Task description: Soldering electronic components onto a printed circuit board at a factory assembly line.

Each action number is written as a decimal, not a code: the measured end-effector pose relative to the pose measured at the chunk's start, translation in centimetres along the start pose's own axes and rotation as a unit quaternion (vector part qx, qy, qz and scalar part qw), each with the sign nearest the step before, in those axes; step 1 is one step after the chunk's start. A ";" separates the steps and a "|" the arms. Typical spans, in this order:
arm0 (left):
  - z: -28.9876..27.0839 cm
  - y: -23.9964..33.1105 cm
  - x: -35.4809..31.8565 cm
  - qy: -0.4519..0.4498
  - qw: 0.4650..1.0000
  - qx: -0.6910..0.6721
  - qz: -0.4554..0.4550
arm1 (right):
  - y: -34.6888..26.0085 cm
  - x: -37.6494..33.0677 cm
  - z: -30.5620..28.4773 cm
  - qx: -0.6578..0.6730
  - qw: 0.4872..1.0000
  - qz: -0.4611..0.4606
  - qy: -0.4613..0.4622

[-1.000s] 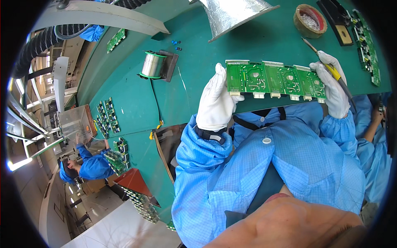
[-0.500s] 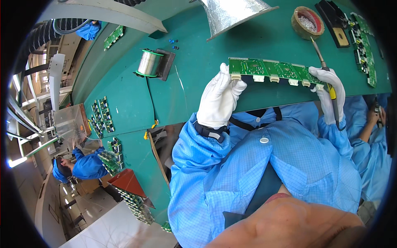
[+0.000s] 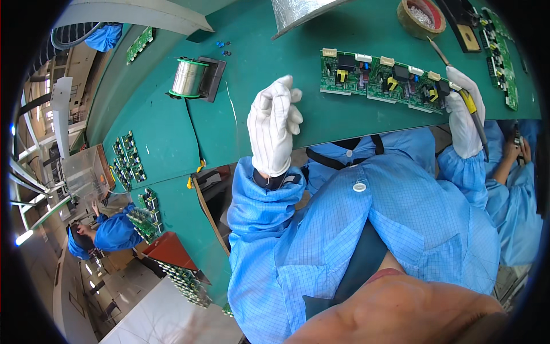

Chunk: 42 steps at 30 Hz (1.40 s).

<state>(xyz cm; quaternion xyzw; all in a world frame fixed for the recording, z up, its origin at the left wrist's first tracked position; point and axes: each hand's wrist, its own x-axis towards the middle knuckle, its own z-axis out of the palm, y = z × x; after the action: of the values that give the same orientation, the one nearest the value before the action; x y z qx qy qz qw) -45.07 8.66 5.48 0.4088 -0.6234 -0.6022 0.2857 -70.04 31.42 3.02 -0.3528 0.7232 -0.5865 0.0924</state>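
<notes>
A long green circuit board [image 3: 372, 83] shows its component side, with black blocks, yellow-wound parts and white connectors along its far edge. My right hand [image 3: 467, 112], in a white glove, grips the board's right end. That same hand holds a soldering iron [image 3: 468, 102] with a yellow and dark handle, its tip pointing away toward the back. Left of the board, my gloved left hand [image 3: 272, 126] is raised apart from it, fingers loosely bent and separated, nothing visible in them.
A solder wire spool [image 3: 190, 78] stands on the green table. A foil-covered hood [image 3: 298, 14], a tape roll holding pellets [image 3: 421, 18] and an iron stand [image 3: 461, 28] are at the back. More boards [image 3: 504, 63] lie right. A co-worker [image 3: 112, 229] sits left; another person's hands [image 3: 518, 150] are right.
The board has turned over from its solder side to its component side. My left hand has let go of its left end and moved left. My right hand keeps the board and iron.
</notes>
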 end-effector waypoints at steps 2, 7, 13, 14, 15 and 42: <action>0.4 -0.1 0.0 -0.019 1.000 -0.003 -0.002 | 0.3 0.0 -0.1 0.027 1.000 0.016 0.000; 0.3 0.0 -0.2 -0.144 0.989 0.019 -0.019 | 0.7 -0.2 -0.1 0.046 0.999 0.005 -0.008; 0.6 0.4 -0.4 -0.137 0.990 -0.012 -0.028 | 1.0 -0.2 -0.4 0.059 0.998 0.002 -0.006; 0.6 0.3 -0.4 -0.138 0.990 -0.011 -0.028 | 1.0 -0.2 -0.4 0.067 0.998 0.002 -0.005; 0.6 0.3 -0.4 -0.132 0.990 -0.017 -0.036 | 0.8 -0.2 -0.3 0.067 0.998 0.003 -0.003; -1.7 1.7 1.2 -0.156 0.976 0.100 -0.117 | -2.0 0.7 1.4 -0.146 0.931 -0.326 -0.072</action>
<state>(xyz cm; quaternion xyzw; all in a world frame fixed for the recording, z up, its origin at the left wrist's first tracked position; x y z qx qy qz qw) -44.48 6.68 7.22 0.4066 -0.6654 -0.6221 0.0701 -69.00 29.72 4.61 -0.6204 0.6369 -0.4456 -0.1046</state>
